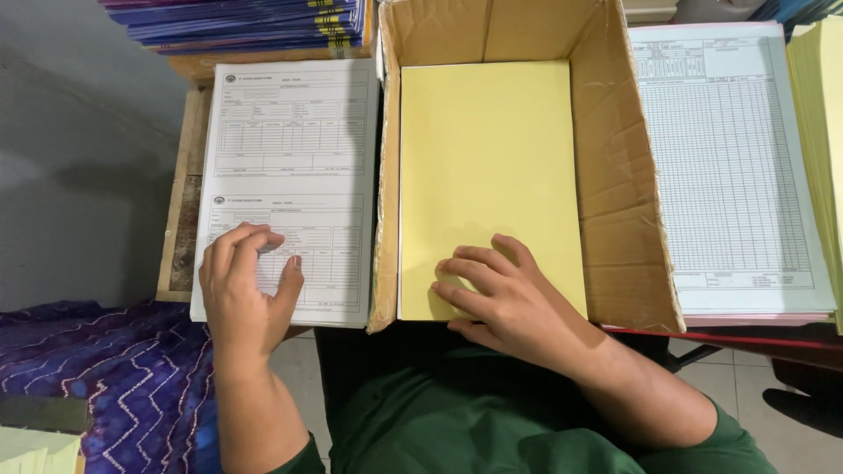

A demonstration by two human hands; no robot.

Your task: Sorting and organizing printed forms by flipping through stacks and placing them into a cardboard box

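1. Your left hand [241,285] sits on the near end of the white printed forms [285,175] — fingers curled, tips pressing the top sheet, thumb out to the side. It grips nothing; it only bears on the paper.
2. That stack of forms lies on a wooden board [180,202], just left of the cardboard box [623,219], its right edge touching the box wall.
3. Your right hand [496,294] is inside the box, flat on the near end of the yellow sheets [483,158]. Fingers spread and point left, palm down — no pinch, nothing lifted that I can see.
4. The yellow sheets lie flat on the box floor, closer to the left wall, with a strip of bare cardboard showing on the right.
5. Right of the box lies a stack of gridded forms [729,158] with pink sheets showing beneath it, and at the far right edge a pile of pale yellow paper [821,132].
6. Above the white forms, at the top of the view, lies a stack of blue-covered booklets [246,22].
7. Down at your left, a purple patterned cloth [114,377] covers the near corner.
8. Your green sleeves [457,430] fill the bottom of the view.
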